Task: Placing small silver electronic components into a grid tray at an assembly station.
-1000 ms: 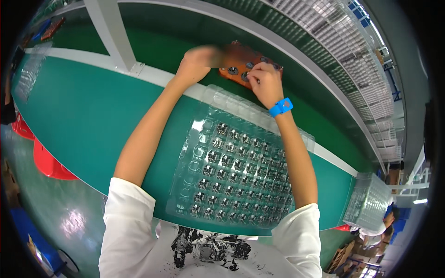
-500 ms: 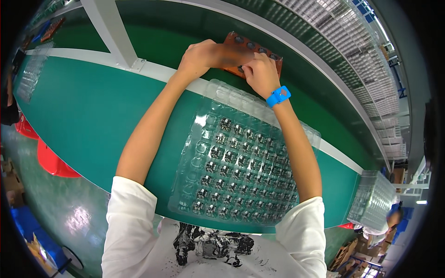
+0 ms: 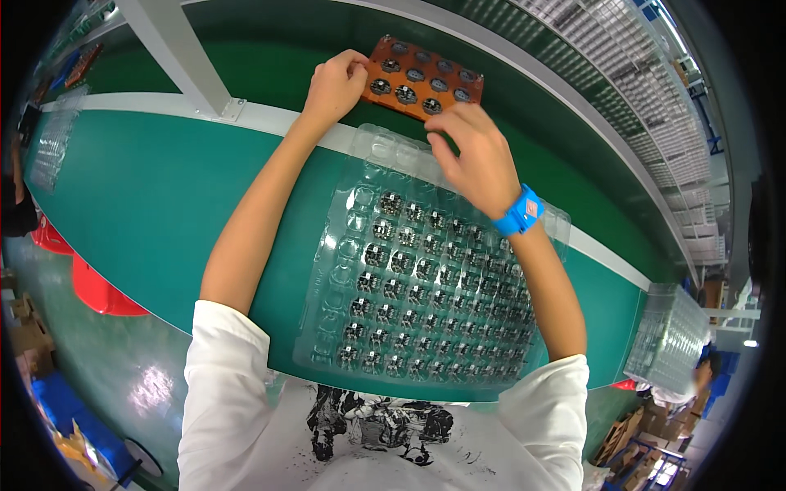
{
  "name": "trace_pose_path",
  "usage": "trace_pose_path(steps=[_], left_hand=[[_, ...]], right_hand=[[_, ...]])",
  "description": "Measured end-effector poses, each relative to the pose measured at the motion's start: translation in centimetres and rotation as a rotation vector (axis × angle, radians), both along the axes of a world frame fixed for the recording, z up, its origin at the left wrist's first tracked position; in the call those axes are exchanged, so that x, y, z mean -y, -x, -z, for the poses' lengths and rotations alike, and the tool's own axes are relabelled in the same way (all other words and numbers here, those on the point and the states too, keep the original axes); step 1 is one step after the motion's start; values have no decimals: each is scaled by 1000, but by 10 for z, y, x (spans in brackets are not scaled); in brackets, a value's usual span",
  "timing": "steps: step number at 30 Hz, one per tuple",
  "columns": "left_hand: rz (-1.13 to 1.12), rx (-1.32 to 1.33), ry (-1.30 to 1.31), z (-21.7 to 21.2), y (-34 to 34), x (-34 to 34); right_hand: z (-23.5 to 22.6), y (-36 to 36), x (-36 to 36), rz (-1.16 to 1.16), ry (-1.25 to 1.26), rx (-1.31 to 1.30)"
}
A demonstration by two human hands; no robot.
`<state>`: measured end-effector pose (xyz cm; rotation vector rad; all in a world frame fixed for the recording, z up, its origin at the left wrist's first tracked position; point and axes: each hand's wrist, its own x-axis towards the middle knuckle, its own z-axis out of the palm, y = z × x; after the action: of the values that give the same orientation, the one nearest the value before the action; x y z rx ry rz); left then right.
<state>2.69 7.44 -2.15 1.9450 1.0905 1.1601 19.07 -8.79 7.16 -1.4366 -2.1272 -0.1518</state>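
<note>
An orange tray with rows of round pockets [image 3: 391, 51] lies on the green surface beyond the white rail; dark round parts sit in its pockets, and several in the near rows look shiny. My left hand [image 3: 334, 88] is at the tray's left end, thumb and fingertips closed together on its edge. Just off the near right corner, my right hand [image 3: 479, 155] is held with thumb and fingers apart, nothing visible in it. A blue band [image 3: 521, 211] circles the right wrist. Nearer me, a clear plastic blister tray [image 3: 327, 286] carries many small dark and silver components in rows.
The green tabletop [image 3: 164, 196] is bounded on its far side by a white rail [image 3: 282, 123]. A grey post [image 3: 176, 57] rises at upper left. Stacked clear trays [image 3: 667, 327] stand at the right end. A red stool [image 3: 102, 288] is below the left edge.
My right hand has drawn back from the orange tray toward me, its fingers spreading apart. My left hand has shifted to the tray's left end. The tray's pockets show more fully now.
</note>
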Motion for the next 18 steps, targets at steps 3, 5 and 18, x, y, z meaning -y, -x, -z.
trace_pose_path(steps=[3,5,18], left_hand=[[-62,-19,3,2,3,-1],[-85,-18,-24,4,4,-3],[324,241,351,-5,-2,8]], right_hand=[[-5,16,28,-94,235,-54],[-2,33,45,-144,275,-8],[-40,22,58,-141,206,79]])
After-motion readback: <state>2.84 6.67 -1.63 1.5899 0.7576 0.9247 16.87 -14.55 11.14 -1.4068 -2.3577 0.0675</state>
